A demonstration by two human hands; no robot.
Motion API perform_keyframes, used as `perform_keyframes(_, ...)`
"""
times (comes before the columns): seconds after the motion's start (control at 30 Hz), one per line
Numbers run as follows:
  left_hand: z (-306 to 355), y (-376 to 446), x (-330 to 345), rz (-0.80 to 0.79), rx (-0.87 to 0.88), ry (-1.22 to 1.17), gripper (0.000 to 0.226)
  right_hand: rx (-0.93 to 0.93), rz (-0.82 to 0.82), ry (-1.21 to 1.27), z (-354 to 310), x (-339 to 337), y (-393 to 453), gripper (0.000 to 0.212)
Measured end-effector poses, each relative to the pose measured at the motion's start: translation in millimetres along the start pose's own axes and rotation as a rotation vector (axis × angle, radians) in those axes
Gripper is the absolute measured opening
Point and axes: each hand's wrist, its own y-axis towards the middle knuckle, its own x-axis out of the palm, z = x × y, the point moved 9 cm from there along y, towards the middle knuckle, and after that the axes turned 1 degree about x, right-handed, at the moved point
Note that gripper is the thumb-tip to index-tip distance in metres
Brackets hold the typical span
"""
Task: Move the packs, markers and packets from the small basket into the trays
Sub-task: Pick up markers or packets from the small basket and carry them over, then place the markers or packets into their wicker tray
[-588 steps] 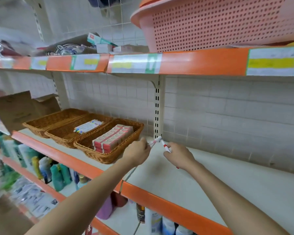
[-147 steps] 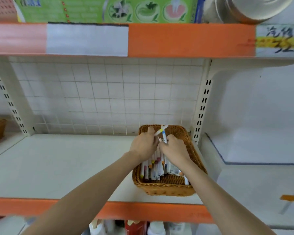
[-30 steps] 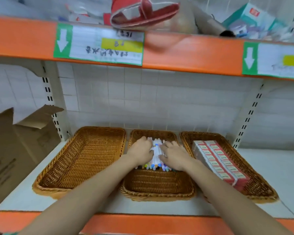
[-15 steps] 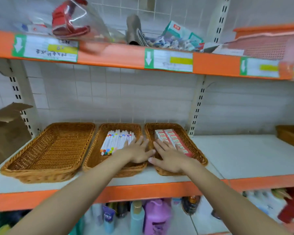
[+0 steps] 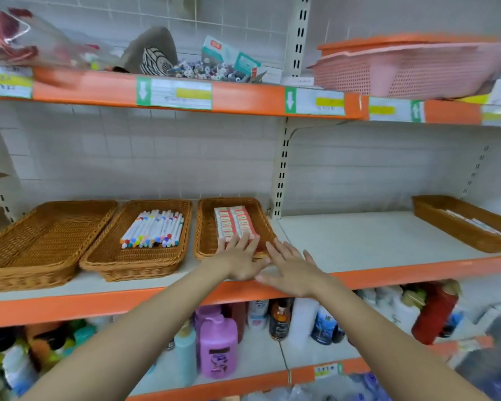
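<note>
Three wicker trays stand side by side on the shelf: left tray [image 5: 41, 241] holds nothing, middle tray [image 5: 139, 256] holds white markers [image 5: 154, 228] lying parallel, right tray [image 5: 209, 224] holds red-and-white packs [image 5: 235, 222] lying flat. Small basket [image 5: 463, 224] stands well apart, far right, contents indistinct.

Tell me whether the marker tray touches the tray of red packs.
Apart. The head view shows a strip of white shelf between the marker tray and the tray of red packs.

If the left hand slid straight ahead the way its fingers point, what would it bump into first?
Probably the red-and-white packs. The left hand, open and empty, already has its fingertips over the near end of the right tray, right at the packs, though depth is unclear.
</note>
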Motion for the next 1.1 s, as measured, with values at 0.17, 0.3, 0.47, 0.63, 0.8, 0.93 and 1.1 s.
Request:
perform_keyframes(0.17,24.9,18.9,2.0,-0.007,0.05,0.034,0.071,0.036,0.009,0.038,28.5,-1.3,-1.1,0.085)
perform_keyframes(0.3,44.4,47.3,-6.9,0.006,0.102,0.038,0.071,0.076,0.023,0.019,59.7,-6.7,6.6,0.079)
perform_keyframes(0.47,87.4,98.1,-11.2,0.024,0.178,0.051,0.072,0.188,0.047,-0.016,124.0,-22.7,12.3,0.074)
perform_keyframes(0.63,140.6,134.7,-3.5,0.005,0.28,0.081,0.071,0.309,0.044,-0.004,185.0,-16.3,8.0,0.074)
perform_keyframes(0.8,201.1,159.5,2.9,-0.014,0.344,0.102,0.07,0.368,0.054,0.027,246.9,-14.5,-7.5,0.074)
perform_keyframes(0.93,252.3,175.5,10.3,-0.014,0.341,0.098,0.07,0.372,0.059,0.022,297.6,-17.0,-24.2,0.075)
perform_keyframes(1.1,331.3,186.4,15.0,0.019,0.336,0.053,0.07,0.38,0.064,0.029,371.8,-23.2,-67.9,0.077)
